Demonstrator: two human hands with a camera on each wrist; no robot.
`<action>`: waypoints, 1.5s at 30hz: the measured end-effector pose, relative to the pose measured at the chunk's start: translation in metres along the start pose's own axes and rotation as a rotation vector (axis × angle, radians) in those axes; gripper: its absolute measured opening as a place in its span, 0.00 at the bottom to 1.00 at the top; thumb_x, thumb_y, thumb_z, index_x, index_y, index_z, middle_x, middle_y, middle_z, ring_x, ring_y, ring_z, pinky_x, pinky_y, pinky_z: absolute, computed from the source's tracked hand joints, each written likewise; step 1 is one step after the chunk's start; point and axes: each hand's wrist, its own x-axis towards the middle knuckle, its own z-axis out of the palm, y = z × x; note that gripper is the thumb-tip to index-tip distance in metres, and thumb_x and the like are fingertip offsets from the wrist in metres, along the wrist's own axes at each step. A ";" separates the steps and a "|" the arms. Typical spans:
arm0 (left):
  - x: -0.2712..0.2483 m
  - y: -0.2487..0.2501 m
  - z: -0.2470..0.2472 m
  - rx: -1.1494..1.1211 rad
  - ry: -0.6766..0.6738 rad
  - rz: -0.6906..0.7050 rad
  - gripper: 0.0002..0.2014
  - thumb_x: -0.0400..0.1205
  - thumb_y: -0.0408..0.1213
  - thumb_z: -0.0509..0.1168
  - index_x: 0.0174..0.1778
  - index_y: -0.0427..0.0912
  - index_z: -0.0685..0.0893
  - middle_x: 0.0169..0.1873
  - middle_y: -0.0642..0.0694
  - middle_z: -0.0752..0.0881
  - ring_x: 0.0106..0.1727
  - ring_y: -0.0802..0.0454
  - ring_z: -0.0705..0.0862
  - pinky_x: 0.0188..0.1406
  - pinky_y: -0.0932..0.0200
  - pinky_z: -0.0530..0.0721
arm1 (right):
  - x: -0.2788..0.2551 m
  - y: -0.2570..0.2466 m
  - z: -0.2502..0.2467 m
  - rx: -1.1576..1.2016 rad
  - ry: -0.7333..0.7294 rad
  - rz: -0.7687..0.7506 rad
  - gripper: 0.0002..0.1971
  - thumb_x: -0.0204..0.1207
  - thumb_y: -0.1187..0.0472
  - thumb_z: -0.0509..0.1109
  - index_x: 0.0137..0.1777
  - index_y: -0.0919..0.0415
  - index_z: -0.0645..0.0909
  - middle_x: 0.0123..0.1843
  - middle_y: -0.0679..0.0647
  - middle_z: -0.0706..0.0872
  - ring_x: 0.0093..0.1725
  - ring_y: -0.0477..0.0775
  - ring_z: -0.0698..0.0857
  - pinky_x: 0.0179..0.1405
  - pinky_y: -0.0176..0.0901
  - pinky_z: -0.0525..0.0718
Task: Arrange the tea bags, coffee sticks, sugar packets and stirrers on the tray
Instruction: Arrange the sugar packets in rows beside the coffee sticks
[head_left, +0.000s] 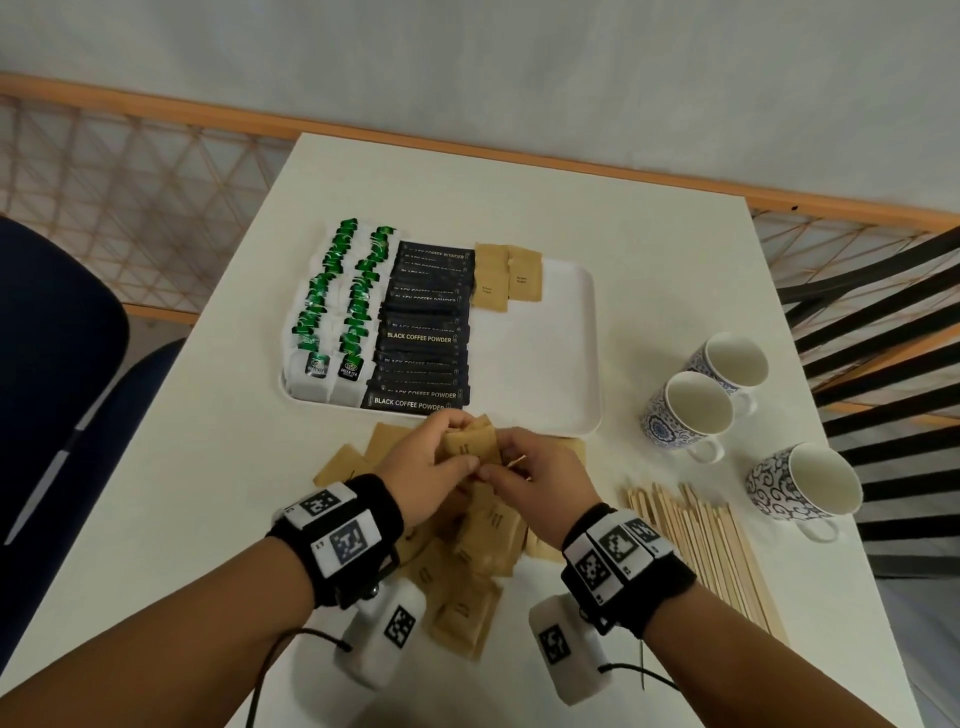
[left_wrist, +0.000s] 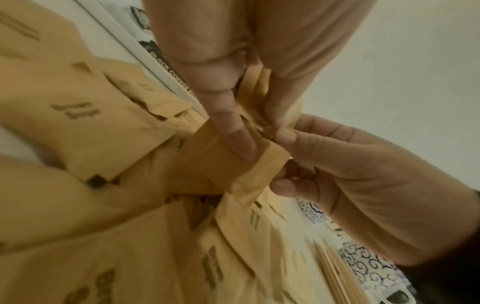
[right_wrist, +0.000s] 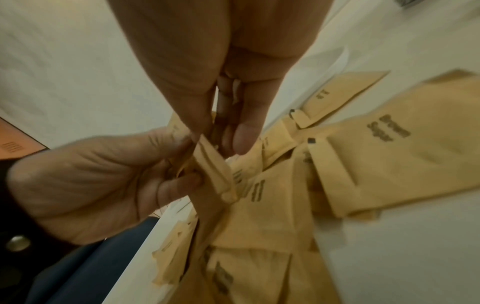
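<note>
On the tabletop (head_left: 649, 291), forearms hide part of the sugar packets (head_left: 470, 566); both hands (head_left: 434, 457) (head_left: 540, 480) pinch a small bunch (head_left: 470, 444).

both hands (head_left: 475, 460) pinching sugar packets (head_left: 470, 441) above loose pile, tray (head_left: 545, 364) beyond, three cups (head_left: 727, 400) right

Soft, even indoor light with faint shadows; the head view is sharp but bowed at its edges, while both wrist views are dim, yellowish, and motion-blurred.

The white table (head_left: 649, 270) bears a tray (head_left: 545, 364), loose sugar packets (head_left: 462, 613), wooden stirrers (head_left: 711, 540) and three mugs (head_left: 685, 410).
</note>
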 end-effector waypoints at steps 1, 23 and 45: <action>0.002 0.000 -0.001 -0.039 0.030 -0.027 0.18 0.81 0.28 0.66 0.54 0.59 0.76 0.47 0.46 0.85 0.45 0.44 0.88 0.42 0.52 0.88 | -0.002 0.001 -0.004 -0.002 0.010 0.017 0.09 0.74 0.54 0.74 0.54 0.46 0.82 0.44 0.44 0.84 0.38 0.44 0.84 0.37 0.32 0.82; -0.019 0.008 0.029 0.764 -0.470 0.095 0.14 0.79 0.38 0.67 0.59 0.54 0.76 0.61 0.58 0.71 0.56 0.55 0.77 0.60 0.56 0.80 | -0.026 0.041 -0.019 -0.538 -0.132 0.271 0.22 0.67 0.42 0.76 0.57 0.44 0.74 0.56 0.45 0.80 0.54 0.50 0.82 0.45 0.39 0.75; 0.016 0.018 -0.055 -0.629 0.082 -0.281 0.15 0.77 0.22 0.69 0.58 0.37 0.79 0.38 0.38 0.86 0.27 0.46 0.83 0.28 0.56 0.86 | 0.044 0.009 -0.050 0.085 0.111 0.169 0.10 0.71 0.66 0.75 0.44 0.48 0.88 0.33 0.49 0.86 0.32 0.45 0.81 0.34 0.39 0.81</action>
